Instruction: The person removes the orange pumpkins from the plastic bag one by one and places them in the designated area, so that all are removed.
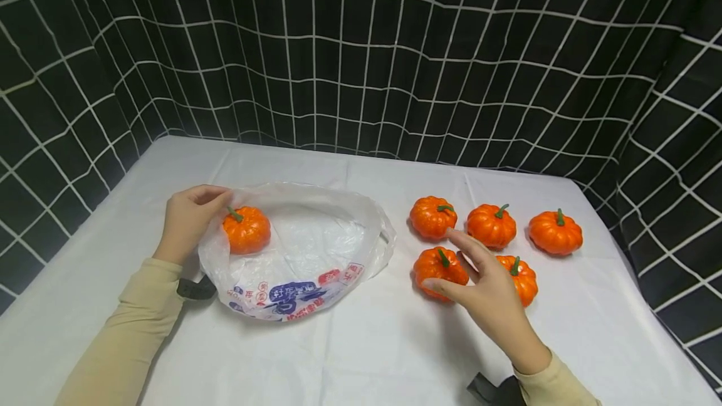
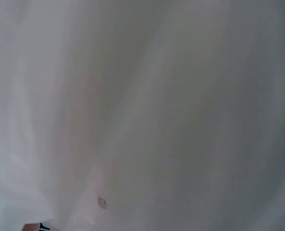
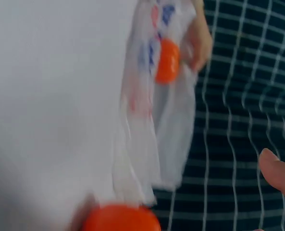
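Observation:
A white plastic bag [image 1: 293, 315] with blue and red print lies mouth-up at the left, its rim spread wide. My left hand [image 1: 194, 215] pinches that rim on its left side. Inside, close to the hand, sits a small orange pumpkin [image 1: 248, 230] with a green stem. My right hand [image 1: 487, 290] hovers with thumb and fingers spread apart beside the front-left pumpkin [image 1: 437, 277] of a group; whether it touches the pumpkin I cannot tell. Pale blurred plastic [image 2: 142, 115] fills the left wrist view. One orange pumpkin [image 3: 123, 220] shows at the bottom of the right wrist view.
More pumpkins stand around the right hand: one at the back left [image 1: 432, 217], one behind [image 1: 491, 225], one far right [image 1: 555, 232], and one partly hidden by the hand [image 1: 521, 281]. A white cloth [image 1: 361, 362] covers the table. Dark, white-gridded fabric [image 1: 361, 61] hangs behind and at both sides.

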`<state>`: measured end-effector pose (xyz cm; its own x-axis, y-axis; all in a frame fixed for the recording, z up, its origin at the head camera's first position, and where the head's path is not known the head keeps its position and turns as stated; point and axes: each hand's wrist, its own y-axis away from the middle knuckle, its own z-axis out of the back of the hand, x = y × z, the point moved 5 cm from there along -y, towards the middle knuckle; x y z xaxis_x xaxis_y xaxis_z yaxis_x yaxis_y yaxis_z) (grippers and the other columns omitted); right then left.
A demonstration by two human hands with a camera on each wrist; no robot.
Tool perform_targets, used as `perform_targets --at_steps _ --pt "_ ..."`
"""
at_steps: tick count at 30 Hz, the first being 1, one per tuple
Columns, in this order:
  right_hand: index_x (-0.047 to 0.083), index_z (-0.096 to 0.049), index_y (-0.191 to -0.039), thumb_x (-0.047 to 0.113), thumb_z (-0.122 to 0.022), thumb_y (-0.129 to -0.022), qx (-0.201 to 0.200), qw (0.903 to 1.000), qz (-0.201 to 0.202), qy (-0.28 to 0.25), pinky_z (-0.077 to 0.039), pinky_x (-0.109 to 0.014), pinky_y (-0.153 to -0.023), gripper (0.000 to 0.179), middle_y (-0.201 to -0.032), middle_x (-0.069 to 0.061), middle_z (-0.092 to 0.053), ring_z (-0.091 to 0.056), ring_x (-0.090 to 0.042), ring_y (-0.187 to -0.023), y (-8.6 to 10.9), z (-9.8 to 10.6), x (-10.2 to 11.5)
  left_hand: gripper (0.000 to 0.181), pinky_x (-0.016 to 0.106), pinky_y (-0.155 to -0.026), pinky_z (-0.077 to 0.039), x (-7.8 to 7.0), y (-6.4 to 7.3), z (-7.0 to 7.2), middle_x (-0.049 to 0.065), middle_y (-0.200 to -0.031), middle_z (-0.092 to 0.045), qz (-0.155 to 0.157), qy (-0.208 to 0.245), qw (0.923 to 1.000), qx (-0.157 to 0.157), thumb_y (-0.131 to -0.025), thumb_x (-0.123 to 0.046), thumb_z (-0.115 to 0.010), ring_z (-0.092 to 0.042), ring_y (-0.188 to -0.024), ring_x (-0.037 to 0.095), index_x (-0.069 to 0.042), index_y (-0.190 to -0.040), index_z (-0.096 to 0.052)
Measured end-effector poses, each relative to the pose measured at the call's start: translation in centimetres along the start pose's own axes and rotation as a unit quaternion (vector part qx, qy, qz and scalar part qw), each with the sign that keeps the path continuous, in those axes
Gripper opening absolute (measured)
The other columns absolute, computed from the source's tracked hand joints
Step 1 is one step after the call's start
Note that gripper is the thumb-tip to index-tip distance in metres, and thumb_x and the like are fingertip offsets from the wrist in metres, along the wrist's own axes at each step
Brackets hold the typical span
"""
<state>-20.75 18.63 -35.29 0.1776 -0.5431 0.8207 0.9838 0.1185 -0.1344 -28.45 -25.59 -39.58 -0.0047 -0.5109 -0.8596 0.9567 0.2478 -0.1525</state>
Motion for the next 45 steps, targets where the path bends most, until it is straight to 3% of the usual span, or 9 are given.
perform_targets --at_steps 5,12,20,32,45 --pt "0.006 -0.053 -0.141 0.019 -0.088 -0.074 0.039 0.9989 0.025 -0.004 -0.042 -0.041 -0.111 0.076 -0.150 -0.012 -0.050 -0.046 -0.032 -0.141 -1.0 -3.1 1.2 0.042 0.052 -0.111 -0.043 -0.2 0.0 -0.2 0.021 -0.122 -0.069 -0.009 -0.001 1.0000 -0.002 -0.097 -0.037 -0.064 -0.059 -0.121 0.035 0.000 -0.115 -0.070" --pt "-0.001 -0.052 -0.140 0.007 -0.086 -0.075 0.078 0.9924 0.047 -0.083 -0.042 -0.040 -0.109 0.074 -0.149 -0.017 -0.049 -0.042 -0.033 -0.143 -3.0 -6.9 2.6 0.041 0.052 -0.109 -0.045 -0.5 0.0 -0.1 0.021 -0.120 -0.070 -0.017 -0.004 0.9998 -0.004 -0.096 -0.036 -0.064 -0.060 -0.118 0.034 0.000 -0.114 -0.071" --pt "0.000 -0.048 -0.143 0.007 -0.087 -0.073 0.133 0.9833 0.046 -0.116 -0.040 -0.042 -0.113 0.080 -0.151 -0.015 -0.048 -0.042 -0.030 -0.144 -4.4 -10.9 4.5 0.042 0.052 -0.110 -0.044 -0.1 -0.2 -0.2 0.020 -0.122 -0.069 -0.008 -0.001 1.0000 0.002 -0.096 -0.039 -0.063 -0.059 -0.121 0.035 -0.001 -0.115 -0.070" --pt "0.001 -0.052 -0.140 0.009 -0.088 -0.072 0.144 0.9825 0.044 -0.109 -0.042 -0.041 -0.113 0.077 -0.148 -0.016 -0.052 -0.047 -0.030 -0.140 -6.8 -16.0 6.1 0.042 0.051 -0.110 -0.044 -0.1 -0.1 -0.3 0.021 -0.121 -0.070 -0.010 0.002 1.0000 0.001 -0.096 -0.038 -0.063 -0.059 -0.120 0.034 -0.001 -0.114 -0.070" --pt "0.003 -0.052 -0.141 0.017 -0.089 -0.073 0.175 0.9815 0.037 -0.069 -0.044 -0.041 -0.112 0.079 -0.147 -0.015 -0.053 -0.050 -0.030 -0.137 -8.3 -20.4 7.7 0.041 0.052 -0.109 -0.044 -0.2 0.1 0.3 0.022 -0.118 -0.071 -0.014 -0.004 0.9999 -0.008 -0.096 -0.037 -0.064 -0.060 -0.118 0.035 0.000 -0.113 -0.071"
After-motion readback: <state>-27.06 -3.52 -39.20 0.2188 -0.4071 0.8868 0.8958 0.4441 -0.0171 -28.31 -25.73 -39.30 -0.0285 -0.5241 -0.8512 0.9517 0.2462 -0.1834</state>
